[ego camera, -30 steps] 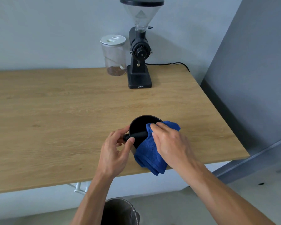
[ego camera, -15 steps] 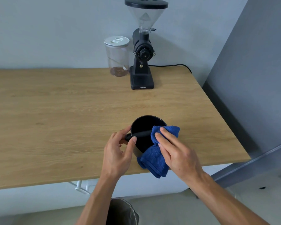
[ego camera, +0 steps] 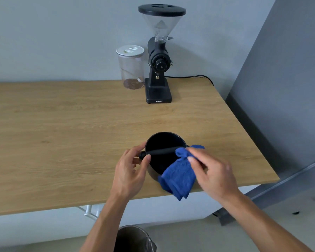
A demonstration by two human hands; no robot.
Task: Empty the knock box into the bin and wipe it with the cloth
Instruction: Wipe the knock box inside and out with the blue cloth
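Observation:
A round black knock box with a bar across its mouth stands near the front edge of the wooden table. My left hand grips its left side, with the thumb and fingers around the bar's end. My right hand holds a blue cloth at the box's right rim; the cloth drapes over the rim and hangs past the table edge. The inside of the box looks dark and I cannot see any contents.
A black coffee grinder with a clear hopper and a lidded clear jar stand at the back by the wall. A bin lined with a bag sits on the floor below the table edge. A grey wall rises at the right.
My right hand has slid the cloth from over the middle of the bar rightward to the box's right rim. My left hand keeps its hold on the box.

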